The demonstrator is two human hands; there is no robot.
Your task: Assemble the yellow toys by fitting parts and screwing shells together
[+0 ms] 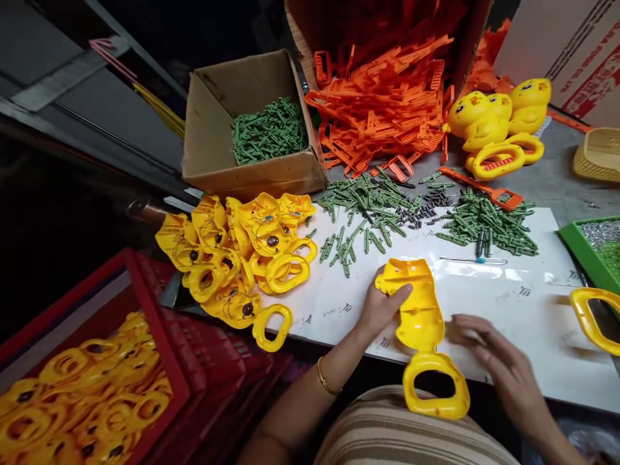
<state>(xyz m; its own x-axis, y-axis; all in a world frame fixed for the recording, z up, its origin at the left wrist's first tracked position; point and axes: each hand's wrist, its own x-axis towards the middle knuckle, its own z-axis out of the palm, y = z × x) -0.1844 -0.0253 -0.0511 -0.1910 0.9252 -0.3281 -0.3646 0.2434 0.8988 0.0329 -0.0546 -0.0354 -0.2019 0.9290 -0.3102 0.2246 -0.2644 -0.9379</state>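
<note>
My left hand (pixel 382 307) grips a yellow duck-shaped plastic shell half (pixel 420 313), thumb over its edge. The hollow, ribbed inside of the shell faces up, and its ring handle (pixel 436 410) hangs toward my lap. Just right of the shell, my right hand (pixel 508 365) hovers with fingers loosely bent and apart. Its fingertips are slightly blurred, and I see nothing held in them. Beyond the shell lie green plastic parts (pixel 489 223), small black pieces (pixel 423 208) and a thin screwdriver-like tool (pixel 477 261) on the white sheet (pixel 518 303).
Shell halves with wires (pixel 261 239) are piled at left, above a red crate (pixel 194 368) of yellow parts. Behind stand a cardboard box (pixel 247 174) of green parts, orange handles (pixel 387 110) and assembled ducks (pixel 479 119). A green tray (pixel 581 248) and yellow handle (pixel 588 316) are at right.
</note>
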